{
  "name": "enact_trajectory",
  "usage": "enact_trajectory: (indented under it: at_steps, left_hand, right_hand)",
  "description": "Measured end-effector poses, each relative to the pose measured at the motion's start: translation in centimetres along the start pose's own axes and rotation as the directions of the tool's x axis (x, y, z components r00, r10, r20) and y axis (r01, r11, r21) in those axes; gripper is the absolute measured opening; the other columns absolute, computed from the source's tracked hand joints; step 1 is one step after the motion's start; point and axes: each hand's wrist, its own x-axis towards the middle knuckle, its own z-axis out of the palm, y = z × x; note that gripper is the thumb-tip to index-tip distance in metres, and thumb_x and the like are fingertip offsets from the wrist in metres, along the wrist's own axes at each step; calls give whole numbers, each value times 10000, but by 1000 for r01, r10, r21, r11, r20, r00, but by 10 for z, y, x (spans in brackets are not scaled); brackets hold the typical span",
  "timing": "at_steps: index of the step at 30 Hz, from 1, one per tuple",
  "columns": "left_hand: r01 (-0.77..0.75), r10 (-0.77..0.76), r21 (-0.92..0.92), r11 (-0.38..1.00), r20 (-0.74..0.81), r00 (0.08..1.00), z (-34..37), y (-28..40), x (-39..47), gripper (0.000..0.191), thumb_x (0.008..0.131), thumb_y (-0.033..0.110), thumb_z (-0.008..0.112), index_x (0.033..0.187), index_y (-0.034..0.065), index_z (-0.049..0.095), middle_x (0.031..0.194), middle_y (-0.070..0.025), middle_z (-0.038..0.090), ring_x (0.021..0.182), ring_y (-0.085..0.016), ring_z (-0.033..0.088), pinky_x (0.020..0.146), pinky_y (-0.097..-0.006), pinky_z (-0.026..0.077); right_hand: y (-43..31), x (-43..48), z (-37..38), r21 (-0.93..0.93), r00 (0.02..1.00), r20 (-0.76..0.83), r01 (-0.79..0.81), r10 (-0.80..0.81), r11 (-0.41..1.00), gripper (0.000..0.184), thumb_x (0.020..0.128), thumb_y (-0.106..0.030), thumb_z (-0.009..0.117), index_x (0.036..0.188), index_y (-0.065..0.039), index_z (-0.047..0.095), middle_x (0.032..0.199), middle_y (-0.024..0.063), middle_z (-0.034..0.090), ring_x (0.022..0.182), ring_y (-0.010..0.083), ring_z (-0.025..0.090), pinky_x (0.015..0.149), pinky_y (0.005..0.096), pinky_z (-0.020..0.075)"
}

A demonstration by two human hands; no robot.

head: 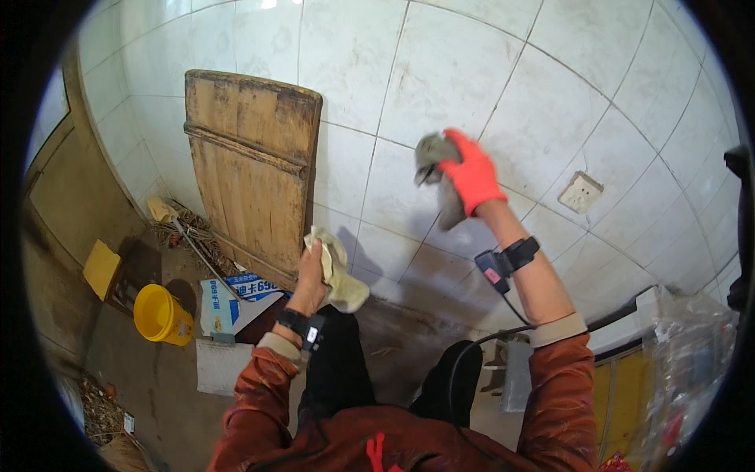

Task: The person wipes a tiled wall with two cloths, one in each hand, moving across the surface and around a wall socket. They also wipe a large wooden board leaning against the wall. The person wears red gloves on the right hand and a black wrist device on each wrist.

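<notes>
In front of me is a white tiled wall [454, 71] with grey smudges. My right hand [475, 175], in a bright red-orange glove, grips a dirty grey cloth [433, 150] that hangs down below the palm. It is up by the wall; whether the cloth touches the tiles I cannot tell. Bare and lower to the left, my left hand [311, 277] holds a pale yellowish cloth [342, 283] that droops past the fingers. A weathered wooden board [250, 165] leans on the wall just beyond the left hand.
A yellow bucket [162, 315] stands on the floor at left, near a wooden door [82, 159]. A long-handled tool [200, 251] lies by twigs and a printed blue-white box [236, 298]. A socket [581, 192] is on the wall; clear plastic sheeting [687, 354] lies at right.
</notes>
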Motion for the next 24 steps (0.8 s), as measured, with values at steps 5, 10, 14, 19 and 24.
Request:
enact_trajectory:
  at_steps: [5,10,14,19,24]
  left_hand:
    - [26,-26,-34,999,-3,1000,9,-35,-15,399,1023,420,568,1182,56,608,1047,-74,672,919,-225,670,783,-422,573]
    - [184,-184,-48,982,9,983,2,-52,1,413,1050,403,512,1222,38,601,1110,-99,677,986,-262,662,859,-436,548]
    - [237,-236,-36,971,21,972,-15,-74,16,355,1041,377,546,1187,62,618,1079,-70,681,962,-233,662,826,-399,549]
    - [328,-326,-44,944,41,944,-34,-114,20,311,1036,366,560,1104,74,643,981,-39,689,863,-196,674,739,-365,560]
    - [365,-362,-45,930,68,930,-43,-121,6,290,1024,356,589,1068,78,658,969,-37,695,835,-180,682,721,-345,564]
  right_hand:
    - [-58,85,-73,-460,832,-403,177,-382,870,396,873,-266,662,1264,-222,617,1185,114,559,1069,341,594,864,466,517]
    - [-97,162,-80,-697,616,-497,137,-612,704,335,883,-271,674,1206,-193,632,1125,103,591,1004,325,614,809,447,542]
    - [-96,187,-40,-691,527,-545,159,-652,706,290,904,-248,652,1165,-131,606,1109,112,600,978,328,626,762,448,552]
    - [-55,166,51,-818,629,-226,292,-744,495,259,875,-158,568,1130,-116,549,993,99,578,862,292,614,668,436,538]
    - [-4,94,159,-724,711,24,497,-703,478,197,849,-139,573,1043,-122,552,922,73,572,804,249,604,615,407,513]
